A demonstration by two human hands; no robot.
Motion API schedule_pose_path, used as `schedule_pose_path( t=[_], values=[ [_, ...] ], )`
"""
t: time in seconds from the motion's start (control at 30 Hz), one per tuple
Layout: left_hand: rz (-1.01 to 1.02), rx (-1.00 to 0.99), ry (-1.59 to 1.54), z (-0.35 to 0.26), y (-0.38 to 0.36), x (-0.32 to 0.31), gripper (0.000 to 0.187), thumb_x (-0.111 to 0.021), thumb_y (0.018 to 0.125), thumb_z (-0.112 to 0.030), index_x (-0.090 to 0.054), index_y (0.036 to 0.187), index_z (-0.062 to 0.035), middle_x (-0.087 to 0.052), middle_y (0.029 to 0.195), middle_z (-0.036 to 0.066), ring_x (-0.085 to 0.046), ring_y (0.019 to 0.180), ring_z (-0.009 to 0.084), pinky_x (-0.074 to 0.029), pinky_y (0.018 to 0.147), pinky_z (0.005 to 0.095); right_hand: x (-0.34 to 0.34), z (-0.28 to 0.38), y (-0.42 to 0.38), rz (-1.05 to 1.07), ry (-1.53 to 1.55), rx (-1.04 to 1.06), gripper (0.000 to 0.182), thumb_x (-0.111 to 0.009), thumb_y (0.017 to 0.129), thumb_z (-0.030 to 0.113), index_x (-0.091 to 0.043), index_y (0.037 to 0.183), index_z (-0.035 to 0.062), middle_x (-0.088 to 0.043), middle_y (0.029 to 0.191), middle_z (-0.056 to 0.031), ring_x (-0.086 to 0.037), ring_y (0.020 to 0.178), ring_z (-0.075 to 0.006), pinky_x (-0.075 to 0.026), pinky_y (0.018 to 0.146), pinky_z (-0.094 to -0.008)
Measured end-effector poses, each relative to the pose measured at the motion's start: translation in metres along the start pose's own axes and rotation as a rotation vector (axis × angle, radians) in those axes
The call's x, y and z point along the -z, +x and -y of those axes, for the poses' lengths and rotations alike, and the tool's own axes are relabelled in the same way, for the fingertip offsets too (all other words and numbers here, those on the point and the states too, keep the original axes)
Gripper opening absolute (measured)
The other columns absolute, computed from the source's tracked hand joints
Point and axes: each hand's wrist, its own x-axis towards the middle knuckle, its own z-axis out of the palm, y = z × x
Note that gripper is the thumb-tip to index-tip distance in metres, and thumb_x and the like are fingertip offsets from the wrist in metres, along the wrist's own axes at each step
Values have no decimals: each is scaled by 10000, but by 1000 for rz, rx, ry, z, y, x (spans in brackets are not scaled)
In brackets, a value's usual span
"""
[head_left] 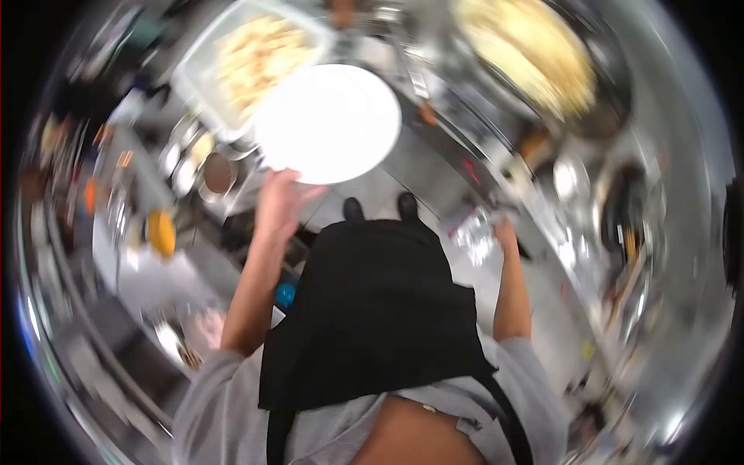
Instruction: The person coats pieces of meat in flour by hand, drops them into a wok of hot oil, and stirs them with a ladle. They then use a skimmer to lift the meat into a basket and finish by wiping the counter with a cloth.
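kitchen surfaces of grey metal stand at both sides, and between them is a tiled floor [380,183], everything rather blurred. in front of the body, above this floor, is one white plate [329,124], and in the view it overlaps the corner of one pale container [187,81] with light-coloured food. the left hand [279,203] is at the near-left rim of the plate; its fingers seem clamped there, with the thumb side stretched along the edge (some fingers are hard to see).

the right hand [504,231] hangs low, and its fingers seem closed on one crinkled clear bag [473,237]; what is inside, i cannot tell.

by my judgement, the plate is stiff and not very heavy, but smooth, so it can slip, and fragile if it is ceramic. its rim is the proper place for holding, with support from below. the bag should be light and soft, best taken by its gathered end.

i count also one large pan [612,74] with yellow food, and two dark shoes [408,204].
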Motion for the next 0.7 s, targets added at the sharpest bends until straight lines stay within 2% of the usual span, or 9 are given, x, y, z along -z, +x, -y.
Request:
schedule_pose_path(
  t=[0.03, 0.13, 0.17, 0.2, 0.23, 0.3, 0.4, 0.47, 0.7],
  values=[
    [-73, 15, -23, -1, -11, -9, 385, -525, 810, -115, -480, 1166, 24, -582, 1140, 154, -612, 993, 278, -541, 815, 417, -21, -9, 39, 327, 45, -32, 536, -598, 762, 156, -474, 1256, -10, -622, 1053, -236, -601, 966, -345, -484, 816, -372],
    [-131, 40, -115, -1, -42, -17, 450, -523, 824, -126, -441, 1246, 5, -568, 1162, 153, -593, 1039, 278, -493, 907, 445, -94, -46, 129, 549, -87, 349, 588, -663, 794, 305, -467, 1283, 44, -588, 1124, -228, -562, 1041, -360, -450, 917, -443],
    [-210, 46, -180, 11, -52, -13, 464, -506, 830, -105, -398, 1269, 3, -559, 1179, 153, -604, 1024, 280, -504, 893, 426, -45, 63, 103, 566, 449, -432, 620, -644, 790, 192, -386, 1345, 101, -609, 1050, -148, -595, 872, -301, -499, 771, -447],
    [-252, 37, -191, 12, -68, -20, 472, -480, 833, -85, -364, 1283, -5, -546, 1196, 154, -612, 1009, 288, -507, 888, 422, -121, -33, 157, 530, 485, -430, 601, -589, 785, 101, -379, 1346, 148, -595, 994, -95, -574, 728, -263, -499, 657, -455],
    [-320, 26, -209, 20, -81, -21, 470, -468, 826, -77, -367, 1281, -18, -542, 1197, 151, -611, 1010, 290, -506, 889, 415, -76, 38, 139, 545, 593, -652, 647, -561, 788, 97, -320, 1374, 232, -578, 1020, -91, -569, 716, -280, -490, 650, -493],
    [-409, -5, -243, 33, -113, -14, 491, -468, 815, -80, -362, 1291, -27, -543, 1192, 146, -608, 1018, 286, -509, 886, 404, -91, 24, 164, 689, 709, -720, 480, -502, 826, 158, -369, 1257, 324, -555, 1008, -71, -552, 837, -294, -462, 773, -519],
    [-587, -57, -338, 65, -157, -5, 536, -484, 794, -90, -348, 1308, -25, -522, 1223, 138, -596, 1041, 270, -513, 880, 388, -103, 22, 180, 754, 585, -478, 317, -501, 834, 220, -438, 1120, 341, -481, 770, 10, -476, 583, -213, -435, 594, -456],
    [-678, -108, -424, 97, -186, 9, 543, -486, 789, -85, -345, 1310, -20, -514, 1233, 141, -594, 1042, 267, -512, 885, 386, -105, 21, 188, 659, 592, -509, 424, -478, 765, 65, -513, 1161, 211, -518, 694, -53, -531, 610, -236, -476, 589, -384],
    [-1101, -195, -759, 219, -295, 35, 477, -461, 813, -62, -379, 1273, 38, -511, 1213, 180, -577, 1063, 287, -513, 905, 376, -119, 71, 205, 557, 207, -265, 345, -625, 737, 106, -583, 1074, 45, -581, 952, -151, -582, 849, -280, -489, 688, -392]
  ],
)
